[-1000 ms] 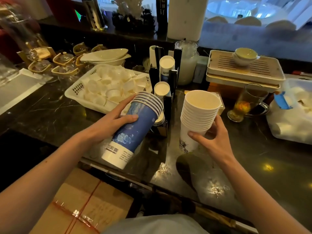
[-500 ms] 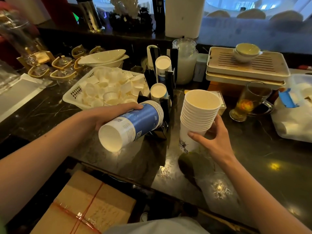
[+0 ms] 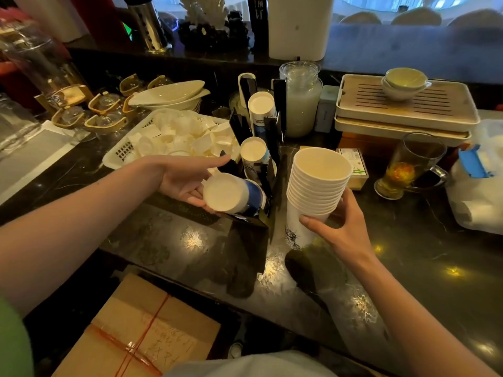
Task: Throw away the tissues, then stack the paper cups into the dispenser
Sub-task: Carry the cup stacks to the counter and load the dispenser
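Observation:
My left hand (image 3: 182,178) holds a stack of blue paper cups (image 3: 231,194) on its side, white bases toward me, its mouth end inside the lowest slot of the black cup dispenser (image 3: 268,148). Two more cup stacks sit in the dispenser's upper slots, the top one (image 3: 261,104) and the middle one (image 3: 253,151). My right hand (image 3: 343,229) grips a tall upright stack of white paper cups (image 3: 318,183) standing on the dark counter just right of the dispenser. No tissues are visible.
A white basket (image 3: 122,152) of small white cups lies left of the dispenser. Behind are a glass jar (image 3: 302,104), a slatted tea tray (image 3: 405,104) with bowls, and a glass mug of tea (image 3: 408,167). A cardboard box (image 3: 136,333) sits below the counter edge.
My left hand has turned the blue cup stack from upright to horizontal and pushed it to the right into the dispenser's lowest slot. My right hand has stayed on the white stack.

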A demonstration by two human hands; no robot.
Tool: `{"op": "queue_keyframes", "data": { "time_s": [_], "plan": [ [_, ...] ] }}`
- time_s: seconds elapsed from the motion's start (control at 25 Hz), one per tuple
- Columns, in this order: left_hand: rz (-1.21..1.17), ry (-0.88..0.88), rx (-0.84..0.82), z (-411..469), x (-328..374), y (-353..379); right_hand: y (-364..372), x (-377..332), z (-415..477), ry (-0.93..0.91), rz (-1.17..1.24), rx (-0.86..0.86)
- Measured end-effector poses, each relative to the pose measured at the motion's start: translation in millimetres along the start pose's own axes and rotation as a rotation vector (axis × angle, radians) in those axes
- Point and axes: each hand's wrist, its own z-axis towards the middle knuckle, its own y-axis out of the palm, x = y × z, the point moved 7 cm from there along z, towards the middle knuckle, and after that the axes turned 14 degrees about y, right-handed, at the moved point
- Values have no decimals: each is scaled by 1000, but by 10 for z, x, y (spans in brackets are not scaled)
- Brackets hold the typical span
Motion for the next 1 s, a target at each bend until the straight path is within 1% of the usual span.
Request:
{"op": "queue_keyframes", "data": {
  "time_s": [0.08,0.16,0.24,0.28,0.36,0.4,0.44,0.6,0.64,0.84,1.0],
  "plan": [
    [-65,30,5,-89,69,64,12,30,27,-1,10,-2],
    [2,140,110,-132,93,53,39,31,49,5,11,-19],
    [218,329,256,-149,103,93,57,36,78,8,9,-17],
    [375,441,328,-178,114,152,69,45,85,13,10,-19],
    [764,658,478,-225,132,275,97,43,91,15,13,-30],
    [895,744,533,-224,123,327,109,33,95,15,11,-34],
    [960,797,552,-191,84,360,122,24,96,13,9,-40],
    [1085,962,572,-44,-54,414,163,-23,99,-1,-4,-41],
    [1083,990,575,-18,-100,409,174,-35,95,-5,-5,-44],
    [889,1035,596,26,-304,356,226,-103,65,-31,-27,-61],
    [827,1030,599,30,-292,364,241,-188,22,-58,-35,-64]
  ]
}}
